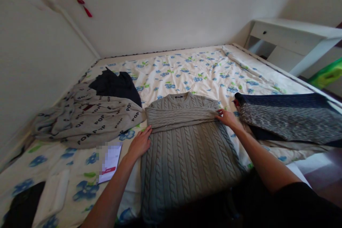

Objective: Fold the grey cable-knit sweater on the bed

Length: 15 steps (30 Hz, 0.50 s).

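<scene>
A grey cable-knit sweater [184,160] lies flat on the bed in front of me, collar pointing away. Its sleeves [181,115] are laid across the chest, one over the other. At the left edge of the folded sleeves rests my left hand [141,143], fingers stretched out and touching the knit. My right hand [226,117] has its thumb and fingers closed on the right edge of the folded sleeves. The sweater's lower end fades into dark shadow near my body.
Left of the sweater lie a crumpled grey printed garment [107,119] and a dark garment [117,82]. A folded navy-and-grey knit [288,117] lies at right. A paper card [110,164], white object [57,190] and black item [25,203] sit front left. A white desk [288,37] stands behind.
</scene>
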Tool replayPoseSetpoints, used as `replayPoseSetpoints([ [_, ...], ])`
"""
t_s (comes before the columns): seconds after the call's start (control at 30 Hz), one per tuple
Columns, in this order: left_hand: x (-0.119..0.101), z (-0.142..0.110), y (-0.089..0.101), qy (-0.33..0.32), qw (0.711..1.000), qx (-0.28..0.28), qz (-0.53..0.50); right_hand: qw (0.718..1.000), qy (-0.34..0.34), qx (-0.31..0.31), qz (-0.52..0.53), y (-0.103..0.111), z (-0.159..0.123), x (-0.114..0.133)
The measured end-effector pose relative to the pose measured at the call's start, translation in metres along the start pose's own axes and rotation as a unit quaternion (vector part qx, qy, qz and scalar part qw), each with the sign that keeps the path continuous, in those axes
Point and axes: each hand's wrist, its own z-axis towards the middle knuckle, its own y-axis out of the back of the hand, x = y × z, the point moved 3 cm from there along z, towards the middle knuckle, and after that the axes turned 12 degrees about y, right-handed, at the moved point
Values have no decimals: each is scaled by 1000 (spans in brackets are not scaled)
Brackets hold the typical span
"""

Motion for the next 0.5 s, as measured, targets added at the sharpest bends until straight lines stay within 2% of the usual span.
replayPoseSetpoints([
  [0.07, 6, 2, 0, -3, 1000, -4, -7, 1000, -3, 6, -7, -1, 3, -1],
  [0.2, 28, 6, 13, -4, 999, -16, -28, 999, 16, -23, 31, 8, 10, 0],
  [0.27, 44, 5, 19, 6, 1000, 5, -25, 997, 33, -28, 56, 11, 12, 0],
  [0.33, 56, 1, 19, 20, 999, 49, -12, 997, 40, -20, 68, 11, 13, -2],
  [0.43, 53, -6, 13, 16, 992, 125, 5, 998, 15, -14, 66, 6, 12, -8],
  [0.5, 39, -7, 9, -1, 990, 139, 10, 997, -23, -16, 74, 3, 11, -12],
])
